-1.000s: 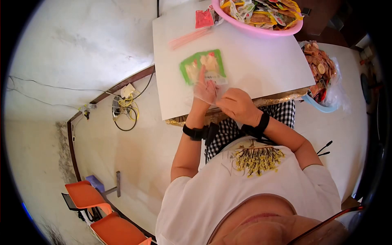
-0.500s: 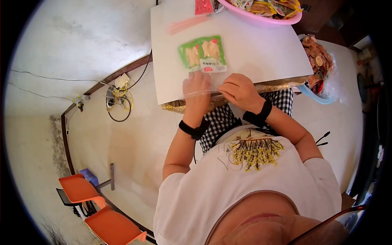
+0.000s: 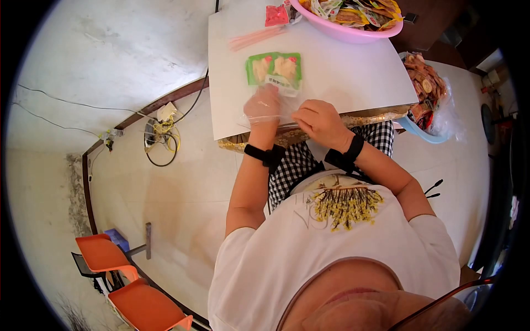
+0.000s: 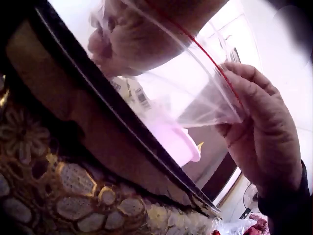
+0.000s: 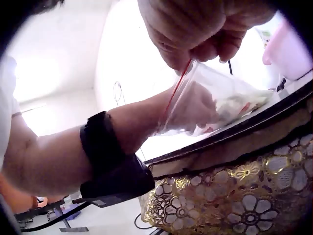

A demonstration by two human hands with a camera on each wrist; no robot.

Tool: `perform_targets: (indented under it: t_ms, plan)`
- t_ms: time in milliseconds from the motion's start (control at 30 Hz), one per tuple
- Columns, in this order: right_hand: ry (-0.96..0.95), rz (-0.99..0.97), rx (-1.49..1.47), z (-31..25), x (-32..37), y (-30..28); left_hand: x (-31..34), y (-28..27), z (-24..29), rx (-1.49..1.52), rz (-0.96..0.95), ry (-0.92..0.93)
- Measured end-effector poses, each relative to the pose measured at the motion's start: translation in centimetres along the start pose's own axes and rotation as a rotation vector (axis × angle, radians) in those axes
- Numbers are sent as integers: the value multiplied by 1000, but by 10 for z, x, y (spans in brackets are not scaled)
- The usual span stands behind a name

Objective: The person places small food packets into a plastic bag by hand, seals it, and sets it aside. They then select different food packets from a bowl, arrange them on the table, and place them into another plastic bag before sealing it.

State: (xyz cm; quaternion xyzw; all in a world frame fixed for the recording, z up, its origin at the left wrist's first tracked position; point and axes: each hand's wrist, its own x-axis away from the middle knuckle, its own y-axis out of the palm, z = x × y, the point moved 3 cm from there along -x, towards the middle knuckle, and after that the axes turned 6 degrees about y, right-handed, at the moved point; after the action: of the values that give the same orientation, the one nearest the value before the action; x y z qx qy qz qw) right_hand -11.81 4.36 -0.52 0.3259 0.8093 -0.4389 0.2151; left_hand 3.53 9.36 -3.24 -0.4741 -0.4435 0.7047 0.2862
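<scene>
A clear zip bag (image 5: pixel 198 81) with a red strip along its mouth is spread between the hands at the table's near edge. The left hand (image 3: pixel 262 105) is inside the bag, its fingers bent, with fingertips right at the lower edge of two green-bordered packets (image 3: pixel 286 67) of pale food. Whether those fingers grip a packet I cannot tell. At the bag's mouth, the right hand (image 3: pixel 320 117) pinches the edge between thumb and fingers. Both packets lie side by side, their lower parts overlapped by the clear film.
Beyond the packets lie thin pink strips (image 3: pixel 258 38) and a red packet (image 3: pixel 276 15). A pink basin (image 3: pixel 353 34) of packaged snacks stands on the white table (image 3: pixel 353 77) at the far right. Past the table's right edge is a blue basin (image 3: pixel 428 135) with more packages.
The left hand has drawn back from over the packets to their lower edge, and its fingers have gone from extended to bent. The right hand keeps hold of the bag's mouth.
</scene>
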Motion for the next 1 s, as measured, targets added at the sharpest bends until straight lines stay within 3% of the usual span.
perform_targets:
  t_ms: [100,200,300,467,667,1000]
  plan:
    - [9,-51,50,1,1,-4,20,-15,0,116,95,199]
    - [1,-67,100,-2,4,-10,48,-36,8,80,-87,311]
    - [-16,-60,124,-4,15,-13,79,-70,8,238,-102,381]
    - [-106,-74,192,-10,22,-25,96,-87,-22,109,102,358]
    - [-198,-151,472,-7,23,-12,74,-76,-26,-182,240,571]
    - [-238,-187,408,18,4,-29,52,-75,-56,-61,171,676]
